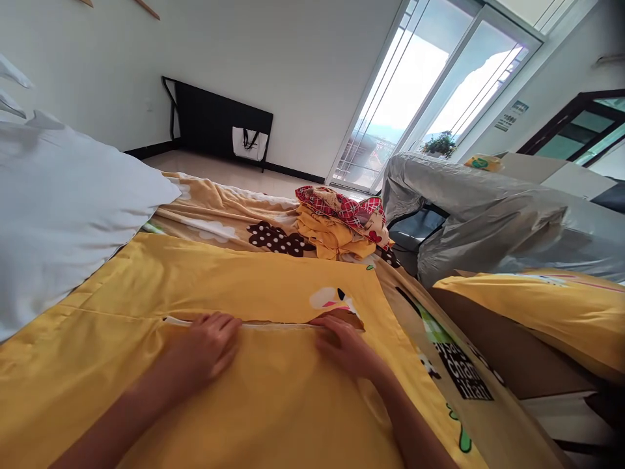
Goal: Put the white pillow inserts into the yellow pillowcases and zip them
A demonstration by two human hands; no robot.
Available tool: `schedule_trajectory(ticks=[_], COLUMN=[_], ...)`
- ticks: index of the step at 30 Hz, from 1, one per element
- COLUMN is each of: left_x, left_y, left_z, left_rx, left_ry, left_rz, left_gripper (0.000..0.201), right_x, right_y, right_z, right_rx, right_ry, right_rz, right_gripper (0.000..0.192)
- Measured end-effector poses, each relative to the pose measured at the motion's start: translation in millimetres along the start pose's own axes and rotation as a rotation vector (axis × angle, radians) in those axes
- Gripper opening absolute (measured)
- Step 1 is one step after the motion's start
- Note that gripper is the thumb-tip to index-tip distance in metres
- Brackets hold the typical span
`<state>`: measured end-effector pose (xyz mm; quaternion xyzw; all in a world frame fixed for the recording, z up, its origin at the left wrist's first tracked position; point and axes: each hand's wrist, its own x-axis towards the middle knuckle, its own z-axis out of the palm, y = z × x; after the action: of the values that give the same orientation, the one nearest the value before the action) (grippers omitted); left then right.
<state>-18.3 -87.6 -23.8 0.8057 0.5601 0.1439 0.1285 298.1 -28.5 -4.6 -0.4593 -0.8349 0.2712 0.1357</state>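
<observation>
A yellow fabric cover (273,391) lies spread out in front of me, with a long slit edged by a white zipper strip (283,326) across its middle. At the slit's left part, my left hand (215,342) is closed on the near edge, its fingers bent over the strip. Toward the right end, my right hand (344,345) has its fingers curled over the same edge, where the slit gapes and shows a darker inside. A printed white cartoon figure shows just beyond the gap. My thumbs are mostly hidden.
A white pillow (73,202) lies at the left. Beyond the cover, a patterned blanket (219,208) carries a crumpled red plaid and yellow cloth heap (342,225). At right are a yellow pillow (541,312) on cardboard and plastic-wrapped furniture (498,221). A white bag (249,143) leans against a black panel.
</observation>
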Motion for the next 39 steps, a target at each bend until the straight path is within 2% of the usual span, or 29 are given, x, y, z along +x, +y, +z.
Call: schedule_trajectory(ticks=[3,5,9,12,15,18,23,28,31,33,35,37,39], left_x=[2,1,-5,-8,-7,-6,-6,-4,-2,-2,-3,-4,-3], left_y=[16,21,27,35,46,56,59,51,48,48,49,48,44], left_z=[7.3,4.8,-11.4,-18.2,-12.3,-0.4,9.3,3.3,2.1,4.6,8.4,11.1,10.9], left_rx=[-0.207,-0.298,-0.333,-0.312,-0.202,-0.191,-0.397,-0.611,-0.708,-0.656,-0.520,-0.360,-0.253], left_ry=[-0.027,-0.096,-0.329,-0.400,-0.321,-0.254,-0.235,-0.296,-0.299,-0.310,-0.318,-0.254,-0.167], left_rz=[-0.022,-0.058,-0.066,-0.068,-0.005,0.050,0.020,-0.110,-0.148,-0.108,-0.019,0.079,0.139], left_gripper=[0.038,0.036,0.034,0.027,0.016,0.016,0.026,0.020,0.033,0.037,0.033,0.023,0.017], right_x=[1,1,0,0,0,1,-3,-6,-6,-4,-3,-1,0], right_y=[-1,1,1,0,3,6,5,5,6,6,9,14,23], right_z=[9,11,2,-4,-3,0,-1,-5,-4,-2,-1,-2,-5], right_rx=[0.027,0.071,0.115,0.121,0.127,0.126,0.153,0.271,0.315,0.259,0.207,0.153,0.070], right_ry=[-0.025,-0.062,-0.249,-0.322,-0.321,-0.317,-0.273,-0.243,-0.200,-0.166,-0.129,-0.036,0.110], right_rz=[-0.040,-0.028,-0.079,-0.134,-0.128,-0.126,-0.103,-0.023,0.028,0.027,0.006,-0.013,0.029], right_gripper=[0.037,0.034,0.028,0.033,0.041,0.035,0.021,0.028,0.028,0.030,0.032,0.031,0.033])
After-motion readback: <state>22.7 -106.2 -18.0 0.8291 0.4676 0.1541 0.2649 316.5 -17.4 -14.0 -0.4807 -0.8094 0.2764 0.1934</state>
